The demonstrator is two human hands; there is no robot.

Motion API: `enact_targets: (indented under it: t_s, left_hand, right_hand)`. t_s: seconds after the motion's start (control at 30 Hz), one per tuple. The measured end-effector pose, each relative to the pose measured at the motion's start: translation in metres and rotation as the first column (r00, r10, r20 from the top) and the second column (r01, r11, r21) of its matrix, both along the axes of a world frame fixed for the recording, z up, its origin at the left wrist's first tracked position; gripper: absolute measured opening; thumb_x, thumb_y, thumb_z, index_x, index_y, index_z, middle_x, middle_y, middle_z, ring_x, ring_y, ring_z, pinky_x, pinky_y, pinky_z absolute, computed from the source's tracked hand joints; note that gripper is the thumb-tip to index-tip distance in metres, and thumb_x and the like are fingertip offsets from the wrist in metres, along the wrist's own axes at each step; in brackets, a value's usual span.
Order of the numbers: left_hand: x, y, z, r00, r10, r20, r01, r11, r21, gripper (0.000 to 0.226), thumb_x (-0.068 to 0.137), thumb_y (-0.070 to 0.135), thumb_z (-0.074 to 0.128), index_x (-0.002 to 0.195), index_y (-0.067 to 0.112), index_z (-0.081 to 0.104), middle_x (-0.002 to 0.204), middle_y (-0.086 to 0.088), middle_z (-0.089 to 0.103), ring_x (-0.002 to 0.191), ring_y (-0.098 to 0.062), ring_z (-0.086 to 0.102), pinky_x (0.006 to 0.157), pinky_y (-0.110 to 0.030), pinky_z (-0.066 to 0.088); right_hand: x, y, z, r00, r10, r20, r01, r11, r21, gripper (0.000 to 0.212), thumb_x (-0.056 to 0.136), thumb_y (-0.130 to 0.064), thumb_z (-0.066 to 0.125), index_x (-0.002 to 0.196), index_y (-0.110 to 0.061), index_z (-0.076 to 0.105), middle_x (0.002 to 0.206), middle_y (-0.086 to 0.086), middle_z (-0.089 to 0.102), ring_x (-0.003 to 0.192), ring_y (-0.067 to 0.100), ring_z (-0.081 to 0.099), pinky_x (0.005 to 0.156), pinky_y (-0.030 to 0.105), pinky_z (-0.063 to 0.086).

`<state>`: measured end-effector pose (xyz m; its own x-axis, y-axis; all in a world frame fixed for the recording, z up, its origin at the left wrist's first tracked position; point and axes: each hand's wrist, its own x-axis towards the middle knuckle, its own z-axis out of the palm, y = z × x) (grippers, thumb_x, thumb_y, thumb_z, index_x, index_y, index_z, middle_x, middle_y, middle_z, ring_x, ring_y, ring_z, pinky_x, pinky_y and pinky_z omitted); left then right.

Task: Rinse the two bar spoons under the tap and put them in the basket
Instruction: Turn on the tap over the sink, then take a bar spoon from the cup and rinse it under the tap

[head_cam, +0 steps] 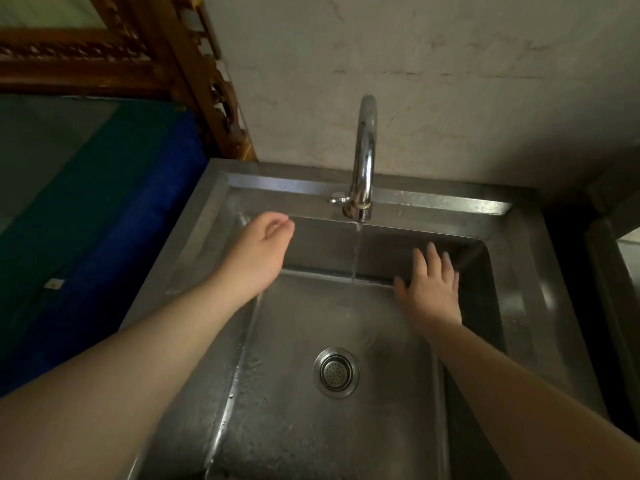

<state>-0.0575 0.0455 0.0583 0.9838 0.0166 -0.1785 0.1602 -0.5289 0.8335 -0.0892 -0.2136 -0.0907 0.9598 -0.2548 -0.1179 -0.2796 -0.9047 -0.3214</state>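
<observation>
No bar spoon and no basket appear in this view. A chrome tap (363, 157) stands at the back of the steel sink (540, 306) and a thin stream of water (356, 254) runs from it into the basin. My left hand (258, 252) hovers over the sink's back left corner, left of the tap's lever (337, 199), with its fingers curled together and nothing visible in them. My right hand (427, 285) is inside the basin just right of the stream, fingers spread, holding nothing.
The round drain strainer (336, 373) lies in the wet basin floor. A small pale shape (243, 218) that I cannot identify sits on the rim by my left hand. A blue and green surface (104, 220) lies to the left, below a carved wooden frame (207, 81).
</observation>
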Motion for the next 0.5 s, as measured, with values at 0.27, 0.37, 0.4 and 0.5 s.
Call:
enact_targets:
  t_s: [0.27, 0.37, 0.4, 0.5]
  left_hand:
    - [-0.077, 0.123, 0.062, 0.929, -0.255, 0.267, 0.059, 0.817, 0.574, 0.053, 0.090, 0.053, 0.041, 0.132, 0.022, 0.048, 0.134, 0.000, 0.055, 0.123, -0.022, 0.047, 0.096, -0.038, 0.040]
    - [-0.109, 0.177, 0.093, 0.904, -0.275, 0.329, -0.023, 0.735, 0.678, 0.056, 0.088, 0.051, 0.041, 0.131, 0.017, 0.050, 0.131, -0.005, 0.058, 0.119, -0.030, 0.049, 0.097, -0.049, 0.043]
    - [-0.127, 0.207, 0.106, 0.900, -0.254, 0.354, -0.073, 0.713, 0.697, 0.055, 0.087, 0.048, 0.042, 0.130, 0.015, 0.052, 0.130, -0.007, 0.058, 0.118, -0.032, 0.050, 0.096, -0.050, 0.043]
    - [-0.153, 0.248, 0.128, 0.881, -0.230, 0.414, -0.153, 0.690, 0.708, 0.052, 0.086, 0.041, 0.047, 0.127, 0.010, 0.055, 0.126, -0.011, 0.060, 0.115, -0.035, 0.050, 0.096, -0.046, 0.041]
  right_hand:
    - [-0.101, 0.090, 0.043, 0.984, -0.087, 0.157, 0.063, 0.987, 0.147, 0.030, 0.090, -0.018, 0.057, 0.114, -0.001, 0.060, 0.111, 0.021, 0.060, 0.098, 0.042, 0.053, 0.084, 0.049, 0.048]
    - [-0.122, 0.148, 0.076, 0.960, -0.044, 0.277, -0.033, 0.963, 0.267, 0.024, 0.091, -0.013, 0.060, 0.113, -0.004, 0.063, 0.107, 0.016, 0.066, 0.097, 0.038, 0.062, 0.083, 0.046, 0.052]
    - [-0.129, 0.181, 0.089, 0.947, -0.008, 0.320, -0.093, 0.950, 0.298, 0.024, 0.091, -0.012, 0.060, 0.113, -0.005, 0.064, 0.106, 0.015, 0.067, 0.094, 0.035, 0.064, 0.081, 0.045, 0.054]
    - [-0.140, 0.238, 0.116, 0.919, 0.068, 0.388, -0.217, 0.909, 0.355, 0.023, 0.092, -0.014, 0.061, 0.115, -0.011, 0.065, 0.099, 0.008, 0.070, 0.083, 0.026, 0.066, 0.074, 0.040, 0.055]
